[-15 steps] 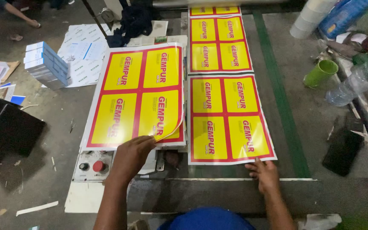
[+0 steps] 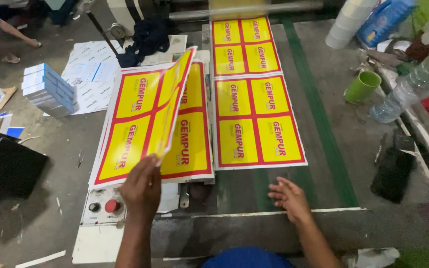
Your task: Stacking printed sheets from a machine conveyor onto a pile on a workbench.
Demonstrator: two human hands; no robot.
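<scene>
Your left hand (image 2: 141, 188) pinches the near edge of a yellow-and-red printed sheet (image 2: 167, 106), lifting it tilted above the stack of matching sheets (image 2: 189, 144) on the worktop (image 2: 284, 181). Your right hand (image 2: 290, 197) hovers released, fingers spread, just below another printed sheet (image 2: 257, 121) lying flat. A green cup (image 2: 362, 86) stands well apart to the right.

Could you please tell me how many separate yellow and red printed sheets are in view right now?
4: the lifted sheet in the left hand, the stack's top sheet beneath it, the near belt sheet and the far belt sheet. The stack hides more.
</scene>
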